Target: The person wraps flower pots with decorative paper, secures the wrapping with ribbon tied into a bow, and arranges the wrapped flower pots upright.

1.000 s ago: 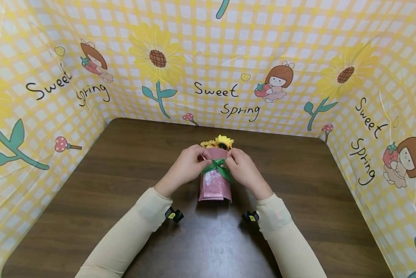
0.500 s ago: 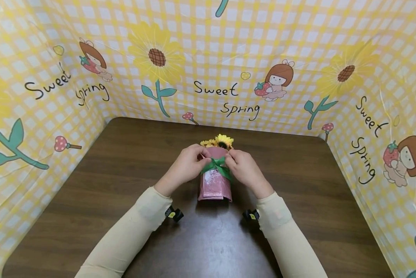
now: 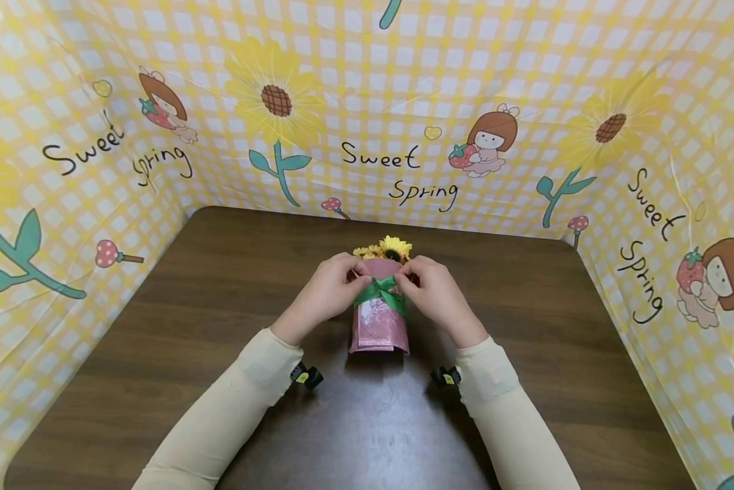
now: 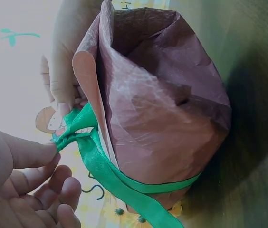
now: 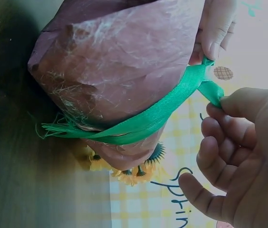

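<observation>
A small bouquet stands in the middle of the table in the head view, wrapped in creased pink paper (image 3: pixel 379 330). Yellow flowers (image 3: pixel 395 248) show above its far rim. Around the wrapper runs a green ribbon (image 3: pixel 382 291), crossed at the front in a bow-like knot. My left hand (image 3: pixel 329 288) pinches the ribbon's left side between thumb and forefinger, as the left wrist view also shows. On the opposite side, my right hand (image 3: pixel 436 294) pinches a green loop (image 5: pixel 212 90) with thumb and forefinger. A frayed ribbon end (image 5: pixel 58 129) hangs loose in the right wrist view.
The dark wooden table (image 3: pixel 220 327) spreads around the bouquet. Yellow checked cloth (image 3: pixel 379 88) walls it at the back and both sides. Black wrist cameras (image 3: pixel 306 376) are strapped beneath both sleeves.
My right hand has shifted slightly, its fingertips now nearer the knot on the ribbon. The left hand and the bouquet stay almost in place.
</observation>
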Demonstrator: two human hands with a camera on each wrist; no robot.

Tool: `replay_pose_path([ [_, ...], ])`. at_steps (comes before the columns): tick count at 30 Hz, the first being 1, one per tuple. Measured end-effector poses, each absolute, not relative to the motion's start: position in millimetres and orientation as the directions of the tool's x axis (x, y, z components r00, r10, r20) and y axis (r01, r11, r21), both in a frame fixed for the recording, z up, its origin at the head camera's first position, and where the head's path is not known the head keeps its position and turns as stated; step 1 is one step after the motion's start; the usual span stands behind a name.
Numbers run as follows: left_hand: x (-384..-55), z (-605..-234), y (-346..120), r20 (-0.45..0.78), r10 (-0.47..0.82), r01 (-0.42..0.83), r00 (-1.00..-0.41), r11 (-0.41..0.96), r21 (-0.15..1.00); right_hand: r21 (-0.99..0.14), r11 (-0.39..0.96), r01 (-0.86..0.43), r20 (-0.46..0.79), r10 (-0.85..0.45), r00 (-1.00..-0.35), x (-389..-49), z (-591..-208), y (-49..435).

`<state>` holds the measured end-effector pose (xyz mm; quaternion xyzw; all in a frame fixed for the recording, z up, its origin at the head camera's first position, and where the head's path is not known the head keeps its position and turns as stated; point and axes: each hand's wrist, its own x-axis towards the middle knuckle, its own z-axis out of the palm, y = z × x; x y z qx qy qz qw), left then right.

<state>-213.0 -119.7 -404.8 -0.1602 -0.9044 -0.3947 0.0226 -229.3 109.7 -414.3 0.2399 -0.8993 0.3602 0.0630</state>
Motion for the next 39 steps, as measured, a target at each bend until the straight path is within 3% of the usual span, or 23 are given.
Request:
replay_pose_path([
  [12, -212.6, -401.0, -121.2, 0.149, 0.267, 0.295, -0.952, 0.675, 0.677, -0.560, 0.693, -0.454, 0.235, -0.392, -0.889, -230.4, -412.4, 109.6],
  [25, -213.1, -399.0, -125.8, 0.125, 0.284, 0.292, -0.951, 0.689, 0.663, -0.464, 0.725, -0.508, 0.282, -0.423, -0.861, -231.5, -412.8, 112.8],
  [39, -213.3, -400.7, -127.8, 0.089, 0.293, 0.275, -0.952, 0.690, 0.669, -0.440, 0.761, -0.477, 0.275, -0.391, -0.878, -232.0, -416.4, 111.6],
])
